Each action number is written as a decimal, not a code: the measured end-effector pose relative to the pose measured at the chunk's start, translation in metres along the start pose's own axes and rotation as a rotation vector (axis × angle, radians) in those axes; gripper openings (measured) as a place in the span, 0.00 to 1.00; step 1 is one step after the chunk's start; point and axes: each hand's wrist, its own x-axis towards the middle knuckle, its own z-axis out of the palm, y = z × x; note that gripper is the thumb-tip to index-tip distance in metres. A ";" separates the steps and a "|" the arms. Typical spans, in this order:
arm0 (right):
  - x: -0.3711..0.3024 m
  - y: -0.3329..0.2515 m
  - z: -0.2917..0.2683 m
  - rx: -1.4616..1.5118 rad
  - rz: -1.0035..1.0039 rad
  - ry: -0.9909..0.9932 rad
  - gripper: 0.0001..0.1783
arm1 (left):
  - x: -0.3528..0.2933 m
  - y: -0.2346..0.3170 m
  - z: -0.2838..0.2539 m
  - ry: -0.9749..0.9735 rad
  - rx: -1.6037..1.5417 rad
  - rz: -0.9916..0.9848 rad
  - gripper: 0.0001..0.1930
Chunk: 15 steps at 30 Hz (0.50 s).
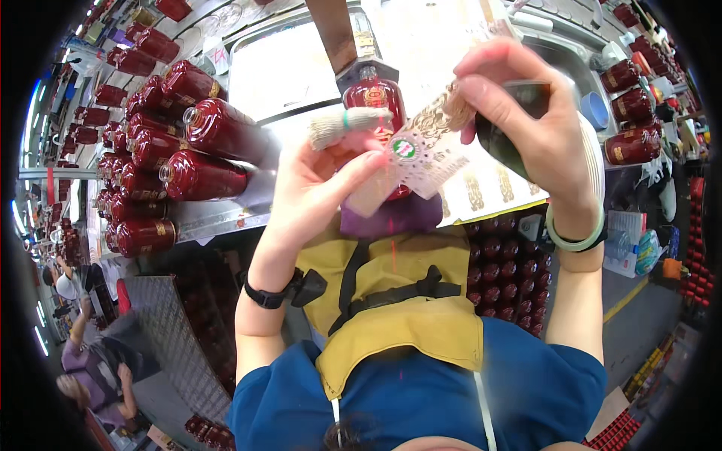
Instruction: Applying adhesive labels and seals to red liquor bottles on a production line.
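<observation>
My left hand (320, 177) is closed, thumb on a thin translucent decal sheet (429, 150) with gold ornament and a small green round emblem. A pale bundle of fibres (350, 126) with a teal tie sticks out above the same hand's fingers. My right hand (530, 113) pinches the upper right end of the decal sheet between thumb and fingers. Behind the sheet a red glass bottle (374, 94) with gold decoration stands against a metal bracket (335, 37). A purple cloth (391, 218) lies below it, partly hidden by the sheet.
Several red bottles (214, 131) crowd the table's left side. White sheets with gold decals (489, 184) lie on the lit surface to the right. A blue cup (594, 110) stands beyond my right wrist. Crates of red bottles (504, 270) sit below; another person (98, 368) is at lower left.
</observation>
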 end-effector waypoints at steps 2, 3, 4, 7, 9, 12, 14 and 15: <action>-0.011 0.017 0.007 0.115 0.090 0.020 0.08 | -0.012 -0.002 -0.007 0.044 -0.004 -0.043 0.22; -0.019 0.024 0.009 0.094 0.220 0.053 0.10 | -0.016 -0.004 -0.009 0.047 -0.003 -0.046 0.22; -0.027 0.031 0.012 0.129 0.225 0.010 0.11 | -0.020 -0.005 -0.010 0.045 -0.005 -0.057 0.21; -0.049 0.041 0.008 -0.322 0.292 -0.130 0.17 | -0.030 -0.001 -0.007 0.036 0.043 -0.216 0.21; -0.056 0.044 0.005 -0.390 0.249 -0.112 0.20 | -0.030 0.005 -0.002 -0.048 0.135 -0.251 0.21; -0.055 0.046 0.004 -0.411 0.102 -0.044 0.22 | -0.028 0.012 0.009 -0.104 0.250 -0.253 0.25; -0.051 0.050 0.007 -0.204 0.047 -0.366 0.24 | -0.024 0.013 0.018 -0.133 0.276 -0.207 0.25; -0.049 0.053 0.010 -0.168 0.102 -0.510 0.24 | -0.022 0.014 0.020 -0.151 0.202 -0.197 0.25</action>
